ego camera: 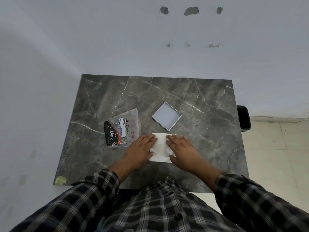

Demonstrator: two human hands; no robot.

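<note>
Just on the person's side of the tray (166, 116), close to it but not touching, a white tissue (161, 148) lies flat on the counter (200, 101) with both hands on top of it. The left hand (139, 149) sits nearer and to the left of the tray, the right hand (183, 150) straight toward the person from it, and a strip of tissue shows between them. Neither grip closes on anything: both are wide, with fingers straight and palms down, pressing the paper against the stone. The tissue looks like a compact rectangle with soft creases, so I judge that one sheet is out and at least partly folded, and that the hands are flattening a fold. What seems left is any further fold and moving the sheet on, perhaps into the tray, where it is not yet. Left of the tray lies a clear packet (129, 124), its far end lapped over a black sachet (110, 136). Right of the tray, past the counter's edge, a dark bin (243, 118) stands on the floor.
</note>
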